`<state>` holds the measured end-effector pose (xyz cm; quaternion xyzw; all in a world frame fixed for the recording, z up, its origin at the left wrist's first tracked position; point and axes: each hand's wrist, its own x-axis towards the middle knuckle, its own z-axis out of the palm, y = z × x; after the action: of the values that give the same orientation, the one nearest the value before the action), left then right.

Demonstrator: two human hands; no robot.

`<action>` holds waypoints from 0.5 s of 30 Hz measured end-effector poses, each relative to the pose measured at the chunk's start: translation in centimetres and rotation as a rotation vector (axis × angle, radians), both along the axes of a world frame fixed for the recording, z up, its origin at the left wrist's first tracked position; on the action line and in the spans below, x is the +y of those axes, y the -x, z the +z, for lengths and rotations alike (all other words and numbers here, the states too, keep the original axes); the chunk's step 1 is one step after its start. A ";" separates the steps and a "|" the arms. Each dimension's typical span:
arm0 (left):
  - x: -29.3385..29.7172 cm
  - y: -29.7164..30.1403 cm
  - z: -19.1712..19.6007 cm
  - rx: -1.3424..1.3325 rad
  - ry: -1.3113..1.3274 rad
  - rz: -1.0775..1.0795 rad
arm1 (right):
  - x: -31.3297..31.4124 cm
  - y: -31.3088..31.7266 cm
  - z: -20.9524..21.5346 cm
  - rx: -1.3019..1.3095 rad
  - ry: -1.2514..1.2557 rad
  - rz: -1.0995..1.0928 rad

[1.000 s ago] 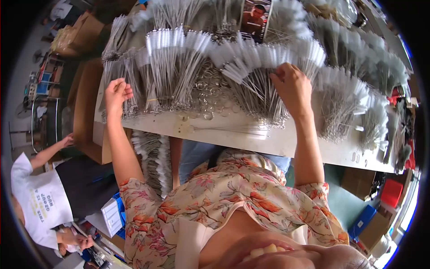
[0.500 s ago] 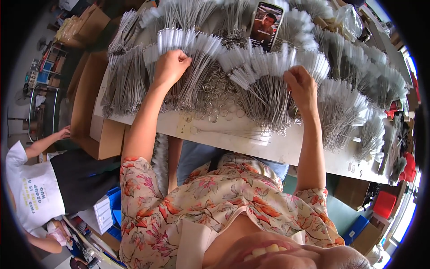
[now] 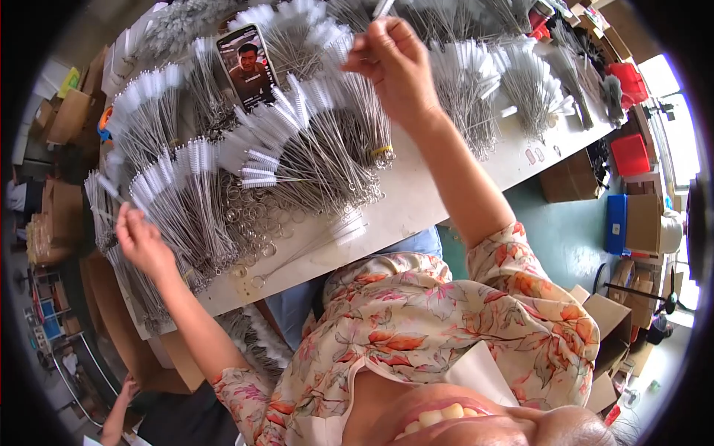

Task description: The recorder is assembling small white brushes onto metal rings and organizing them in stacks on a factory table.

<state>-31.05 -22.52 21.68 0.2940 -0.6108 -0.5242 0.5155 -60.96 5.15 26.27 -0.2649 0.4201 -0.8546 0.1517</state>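
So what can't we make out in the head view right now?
All in the head view:
Right hand: fingers blurred, grip unclear.
White brush head above it: cut off by the top edge.
Left hand: blur leaves its grip on the nearby brush uncertain.
Metal rings: too small and overlapped to count.
Other person's hand: upper body cut off by the lower edge.

lit phone (image 3: 247, 67); at right, red bin (image 3: 630, 154), blue bin (image 3: 616, 224) just beside cardboard box (image 3: 643, 224); bright window (image 3: 662, 83) beyond
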 end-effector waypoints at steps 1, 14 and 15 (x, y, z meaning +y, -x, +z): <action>-0.3 -0.3 0.7 0.078 -0.007 -0.018 | 1.6 1.2 0.2 0.042 -0.126 -0.095; 9.2 -7.7 4.8 -0.014 -0.015 0.067 | 22.5 7.1 -7.8 0.155 -1.513 -0.622; 9.0 -7.7 4.5 -0.007 -0.014 0.053 | 22.4 7.2 -8.4 0.004 -1.426 -0.630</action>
<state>-23.40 -13.53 26.14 0.3157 -0.6009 -0.5135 0.5250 -68.11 27.56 17.85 0.0268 0.9238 -0.3803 0.0346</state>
